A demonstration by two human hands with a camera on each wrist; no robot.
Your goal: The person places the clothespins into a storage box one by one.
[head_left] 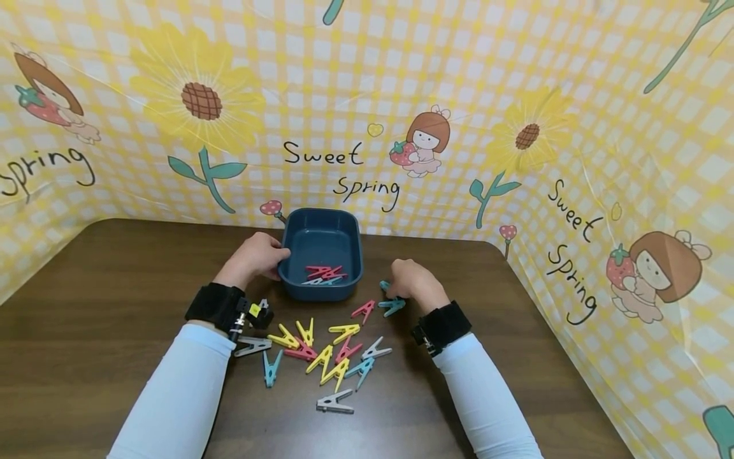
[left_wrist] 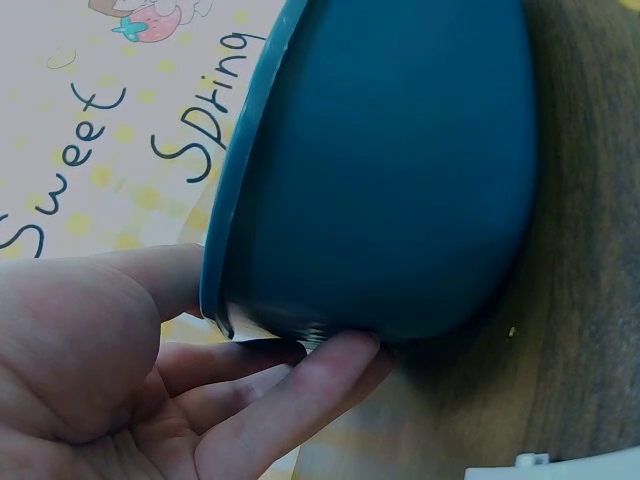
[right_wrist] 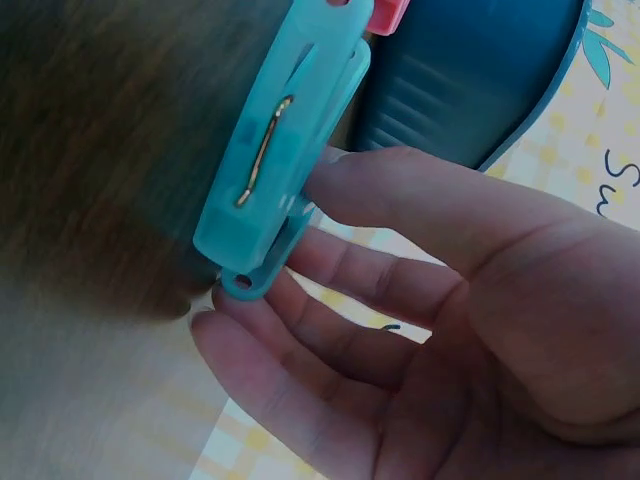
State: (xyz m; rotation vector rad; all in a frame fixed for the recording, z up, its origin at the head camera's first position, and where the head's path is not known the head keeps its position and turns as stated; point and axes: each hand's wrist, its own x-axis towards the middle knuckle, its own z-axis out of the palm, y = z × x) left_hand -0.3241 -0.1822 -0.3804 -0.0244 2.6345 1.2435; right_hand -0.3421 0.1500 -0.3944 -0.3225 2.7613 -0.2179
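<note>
1. The person's left hand point(head_left: 256, 256) grips the near left rim of a dark blue rectangular plastic tub point(head_left: 321, 237) on the dark wooden worktop point(head_left: 115, 306); in the left wrist view the fingers point(left_wrist: 300, 385) curl under the tub's point(left_wrist: 400, 170) lip with the thumb on its outer wall.
2. The right hand point(head_left: 411, 280) rests on the worktop just right of the tub, its fingers point(right_wrist: 380, 280) closing around a teal plastic clothes peg point(right_wrist: 275, 160).
3. A second teal peg point(head_left: 392, 306) lies touching the right hand's near side.
4. Red and pale pegs point(head_left: 323, 274) lie inside the tub.
5. A scatter of yellow, red, teal and grey pegs point(head_left: 321, 357) lies between the two wrists, nearer the viewer than the fingers.
</note>
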